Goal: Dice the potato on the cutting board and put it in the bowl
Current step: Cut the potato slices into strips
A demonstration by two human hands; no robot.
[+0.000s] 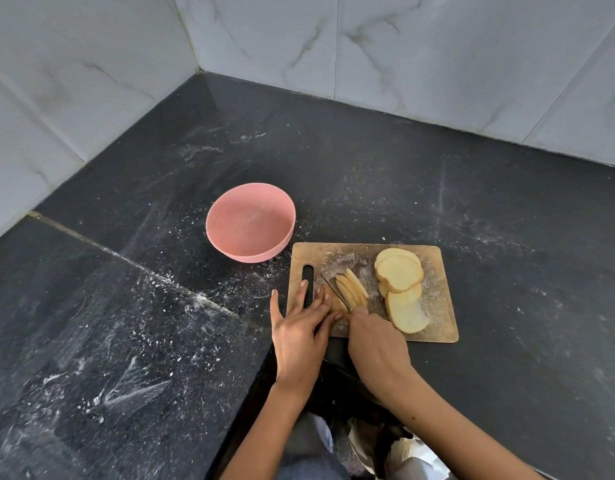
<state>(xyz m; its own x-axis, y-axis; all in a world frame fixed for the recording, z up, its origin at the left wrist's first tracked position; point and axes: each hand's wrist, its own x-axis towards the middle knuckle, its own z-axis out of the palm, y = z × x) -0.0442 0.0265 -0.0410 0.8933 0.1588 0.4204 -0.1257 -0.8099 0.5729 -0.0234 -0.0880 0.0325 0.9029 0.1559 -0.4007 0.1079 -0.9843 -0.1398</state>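
A wooden cutting board (pixel 434 327) lies on the dark counter. Several round potato slices (pixel 401 275) are piled on its right half. Near its left half lie thin potato strips (pixel 353 289). My right hand (pixel 375 344) grips a knife (pixel 332 288) whose blade slants across the strips' left end. My left hand (pixel 299 327) rests flat at the board's left edge, fingers spread, its fingertips pressing a potato piece (pixel 336 304) beside the blade. An empty pink bowl (pixel 250 221) stands just beyond the board's upper left corner.
The black stone counter (pixel 437 188) is dusted with white powder and runs into a corner of white marbled wall tiles (pixel 420 53). The counter's front edge drops away below my hands, where my clothing (pixel 316 441) shows.
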